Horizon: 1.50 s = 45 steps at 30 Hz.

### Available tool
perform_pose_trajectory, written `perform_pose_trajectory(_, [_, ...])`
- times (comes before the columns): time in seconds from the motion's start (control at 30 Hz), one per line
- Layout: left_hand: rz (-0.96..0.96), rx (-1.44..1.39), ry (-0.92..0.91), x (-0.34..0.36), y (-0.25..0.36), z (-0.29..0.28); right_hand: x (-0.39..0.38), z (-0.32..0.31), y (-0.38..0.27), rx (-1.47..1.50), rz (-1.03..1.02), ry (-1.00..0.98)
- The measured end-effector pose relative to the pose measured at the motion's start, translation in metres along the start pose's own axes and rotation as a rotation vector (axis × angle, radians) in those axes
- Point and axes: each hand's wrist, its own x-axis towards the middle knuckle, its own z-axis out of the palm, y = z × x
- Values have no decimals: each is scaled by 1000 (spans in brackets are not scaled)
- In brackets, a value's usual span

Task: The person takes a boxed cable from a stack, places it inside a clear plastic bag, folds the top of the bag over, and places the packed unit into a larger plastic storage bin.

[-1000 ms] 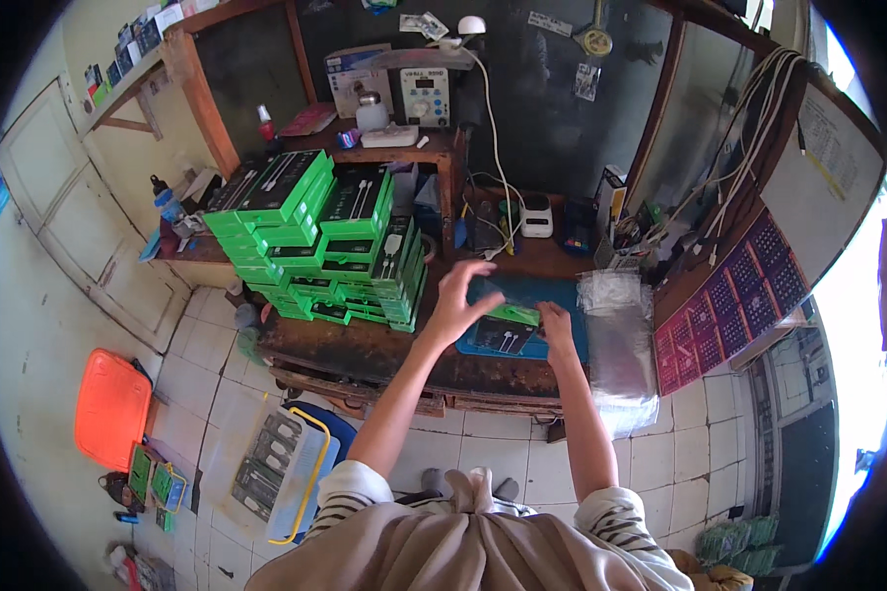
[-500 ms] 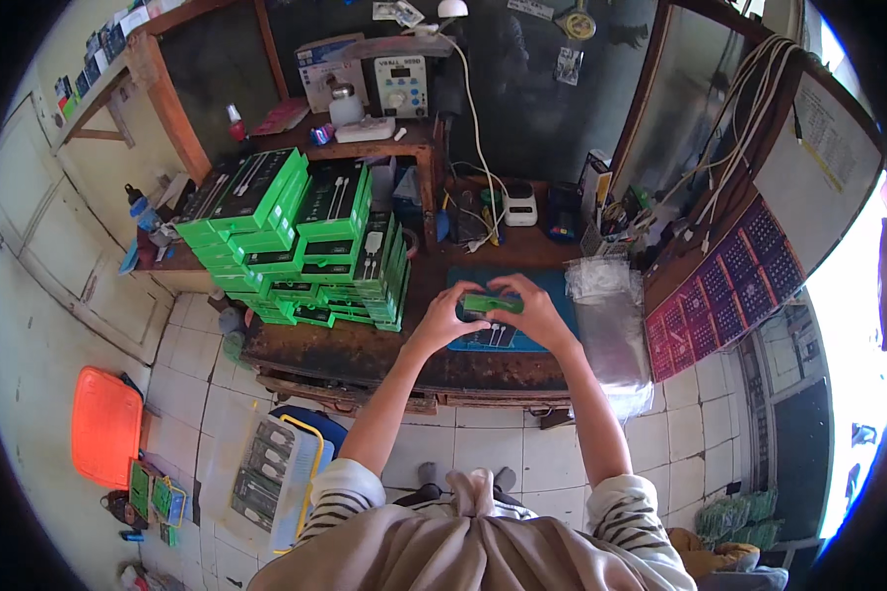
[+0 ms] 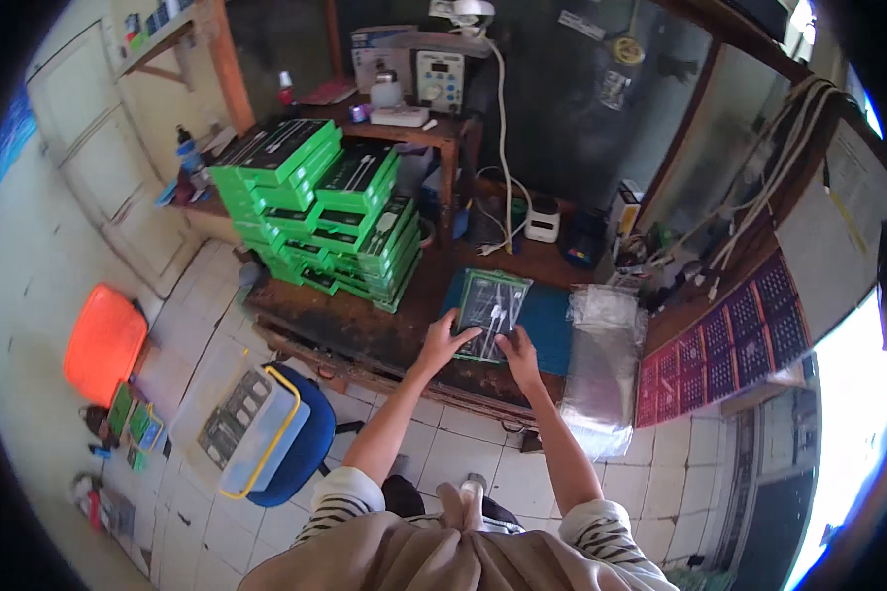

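A flat black-and-green box (image 3: 485,297) with a white cable pictured on its face lies tilted over the blue mat (image 3: 555,330). Shiny creases on it look like clear plastic wrap. At its near left corner, my left hand (image 3: 443,343) grips the edge, thumb on top. My right hand (image 3: 520,357) pinches the near right corner. The fingers beneath the box are hidden. Beside the mat, to the right, lies a pile of clear plastic sleeves (image 3: 601,360).
Green-and-black boxes (image 3: 301,212) stand in a tall stack on the wooden bench (image 3: 365,345), left of the mat. Behind are a white device (image 3: 542,222) and a hanging cable (image 3: 504,128). A blue chair (image 3: 301,433) bearing a clear bin (image 3: 256,419) stands at lower left.
The box was held up with its green narrow side showing; now its printed face shows. My hands have moved from its sides to its near corners. The whole view has shifted and turned.
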Motion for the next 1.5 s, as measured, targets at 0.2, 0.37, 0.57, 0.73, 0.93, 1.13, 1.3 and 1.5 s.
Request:
perform_pose_trajectory(0.2, [-345,-106,199,-46,73,4,-31,15,-35,221,-140,67])
perform_pose_trajectory(0.37, [62,-50,699,-98,75,-62,-68,64,-84,189,-249,-97])
perform_pose_trajectory(0.57, [34,-270,634,-175,84,-146,-111,151,-121,205,-336,-349])
perform_pose_trajectory(0.73, [-290,-128,795,-261,60,-199,-156,245,-150,257,-343,-468])
perform_pose_trajectory(0.93, [-587,158,881,-321,54,-288,-197,348,-158,338,-128,-777])
perform_pose_trajectory(1.13, [-692,126,839,-340,19,-336,-185,404,-152,227,-124,-845])
perform_pose_trajectory(1.3, [-726,392,816,-351,-51,-360,-134,463,-133,29,-172,-688])
perform_pose_trajectory(1.5, [-779,680,562,-361,-117,-379,-108,553,-44,-96,-84,-784])
